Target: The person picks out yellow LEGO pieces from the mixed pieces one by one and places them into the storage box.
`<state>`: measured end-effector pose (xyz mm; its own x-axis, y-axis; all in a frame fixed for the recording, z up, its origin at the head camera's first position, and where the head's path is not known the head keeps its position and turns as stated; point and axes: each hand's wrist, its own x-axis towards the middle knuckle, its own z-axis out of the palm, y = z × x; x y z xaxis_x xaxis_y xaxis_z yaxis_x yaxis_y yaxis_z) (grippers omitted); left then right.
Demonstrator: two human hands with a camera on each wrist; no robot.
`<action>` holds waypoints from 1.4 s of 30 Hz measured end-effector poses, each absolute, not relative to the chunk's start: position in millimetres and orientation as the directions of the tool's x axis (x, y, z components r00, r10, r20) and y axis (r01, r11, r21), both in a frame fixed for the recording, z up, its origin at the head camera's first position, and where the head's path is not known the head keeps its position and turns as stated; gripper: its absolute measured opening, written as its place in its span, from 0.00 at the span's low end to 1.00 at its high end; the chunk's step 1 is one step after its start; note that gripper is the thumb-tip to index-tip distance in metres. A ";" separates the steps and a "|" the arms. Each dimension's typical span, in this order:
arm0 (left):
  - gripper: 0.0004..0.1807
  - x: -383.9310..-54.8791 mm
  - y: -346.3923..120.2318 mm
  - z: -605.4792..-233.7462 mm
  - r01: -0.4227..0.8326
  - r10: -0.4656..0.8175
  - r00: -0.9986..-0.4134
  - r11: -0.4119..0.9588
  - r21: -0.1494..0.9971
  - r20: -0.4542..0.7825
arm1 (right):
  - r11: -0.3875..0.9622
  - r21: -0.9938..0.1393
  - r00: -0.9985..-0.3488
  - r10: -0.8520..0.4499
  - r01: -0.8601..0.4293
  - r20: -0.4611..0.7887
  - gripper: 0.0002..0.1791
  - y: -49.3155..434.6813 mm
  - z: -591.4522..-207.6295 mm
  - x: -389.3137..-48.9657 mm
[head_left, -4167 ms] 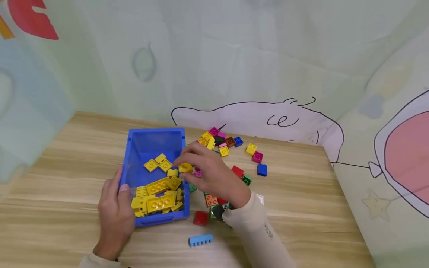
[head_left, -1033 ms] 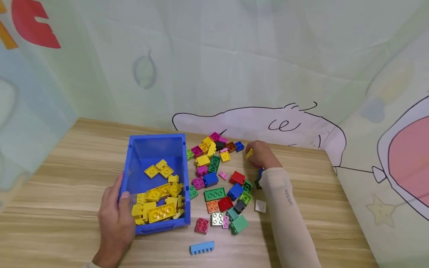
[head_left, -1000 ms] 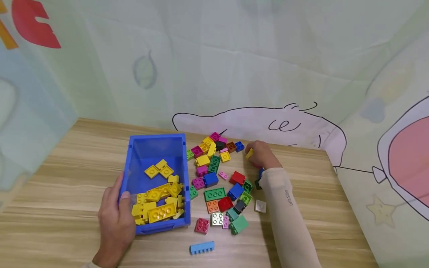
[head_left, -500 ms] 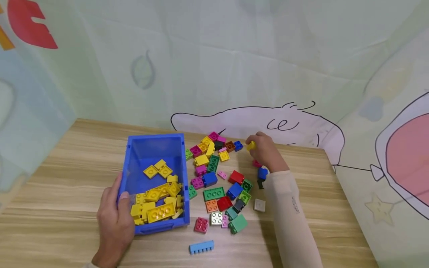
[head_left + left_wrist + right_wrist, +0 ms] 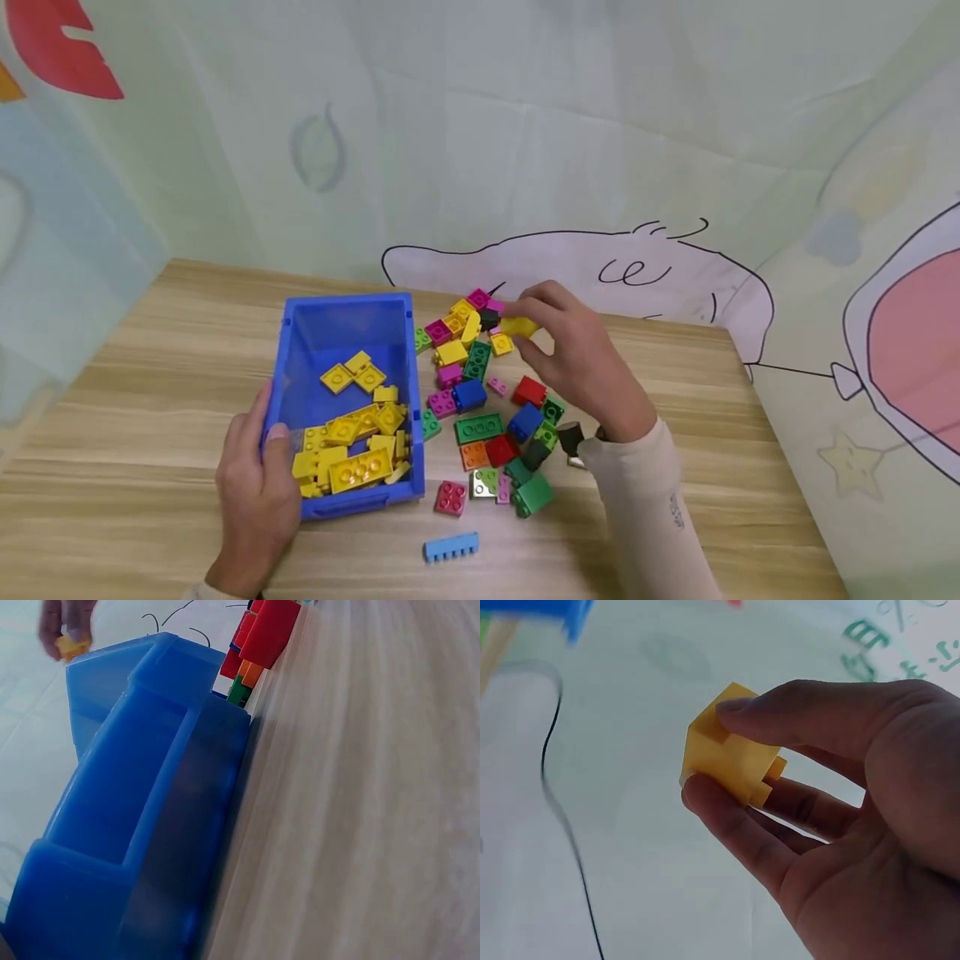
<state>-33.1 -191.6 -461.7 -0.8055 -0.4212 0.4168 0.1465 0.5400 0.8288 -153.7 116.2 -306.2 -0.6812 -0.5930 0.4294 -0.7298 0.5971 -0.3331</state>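
My left hand point(image 5: 258, 492) grips the left wall of a blue plastic bin point(image 5: 348, 302), thumb over the rim. Inside the bin lie several yellow building bricks point(image 5: 360, 472), mostly toward its near end. Above the loose bricks at the back, my right hand point(image 5: 577, 358) pinches a yellow brick point(image 5: 727, 742) between thumb and fingers; its studs show in the right wrist view. In the left wrist view the bin's outer side point(image 5: 127, 772) fills the left, and fingers with the yellow brick point(image 5: 73, 647) appear beyond its rim.
Loose bricks of many colours spread over the wooden table point(image 5: 150, 400) right of the bin, including a green brick point(image 5: 478, 428) and a yellow one point(image 5: 451, 353). A light blue brick point(image 5: 451, 547) lies nearest the front. A printed cloth point(image 5: 480, 150) hangs behind.
My right hand has lifted the yellow brick from the table's back right and carried it left toward the bin. My left hand keeps its grip on the bin.
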 end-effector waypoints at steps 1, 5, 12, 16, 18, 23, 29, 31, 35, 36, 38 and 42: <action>0.28 -32.7 -191.7 -461.5 0.145 -0.423 -0.805 0.539 0.830 0.416 | 0.575 -0.333 -0.663 -0.609 -0.747 0.436 0.18 110.1 -305.8 -149.4; 0.28 -31.5 -191.6 -461.1 0.137 -0.431 -0.806 0.532 0.836 0.407 | 0.513 -0.358 -0.626 -0.648 -0.780 0.435 0.17 86.7 -307.4 -136.5; 0.28 -34.6 -188.0 -461.1 0.141 -0.425 -0.816 0.510 0.848 0.392 | 0.442 -0.409 -0.596 -0.679 -0.798 0.428 0.17 56.8 -314.0 -120.5; 0.28 -37.1 -186.6 -461.3 0.156 -0.405 -0.825 0.508 0.847 0.395 | 0.400 -0.460 -0.590 -0.693 -0.793 0.414 0.16 43.8 -318.8 -112.9; 0.28 -37.8 -186.7 -461.3 0.166 -0.397 -0.824 0.511 0.844 0.403 | 0.394 -0.475 -0.593 -0.696 -0.787 0.404 0.16 37.8 -320.9 -110.3; 0.28 -39.1 -187.5 -462.2 0.183 -0.388 -0.821 0.516 0.837 0.419 | 0.450 -0.428 -0.604 -0.715 -0.784 0.352 0.15 19.0 -329.4 -106.1; 0.27 -40.0 -189.3 -463.6 0.198 -0.394 -0.804 0.530 0.825 0.446 | 0.566 -0.318 -0.637 -0.744 -0.761 0.199 0.17 -10.6 -349.8 -102.6; 0.27 -39.7 -190.0 -463.7 0.199 -0.400 -0.798 0.532 0.823 0.451 | 0.585 -0.267 -0.633 -0.759 -0.766 0.153 0.17 -20.0 -357.0 -100.9; 0.27 -38.0 -191.5 -462.7 0.186 -0.411 -0.795 0.533 0.825 0.445 | 0.601 -0.164 -0.618 -0.782 -0.782 0.080 0.15 -35.7 -369.8 -98.6; 0.27 -37.4 -191.9 -462.5 0.181 -0.413 -0.797 0.533 0.827 0.440 | 0.606 -0.140 -0.617 -0.784 -0.783 0.060 0.15 -38.5 -372.5 -98.2; 0.27 -36.0 -192.8 -462.2 0.173 -0.418 -0.799 0.530 0.830 0.433 | 0.615 -0.095 -0.620 -0.784 -0.783 0.031 0.15 -43.0 -377.2 -97.5; 0.28 -36.1 -192.3 -462.8 0.163 -0.423 -0.803 0.521 0.838 0.420 | 0.625 -0.029 -0.626 -0.780 -0.780 0.000 0.14 -46.5 -383.4 -97.2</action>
<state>-36.1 -192.3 -462.8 -0.8030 -0.4231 0.4198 0.1632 0.5214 0.8376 -97.2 -46.5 -383.4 -0.6258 -0.7800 0.0004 -0.7797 0.6255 -0.0287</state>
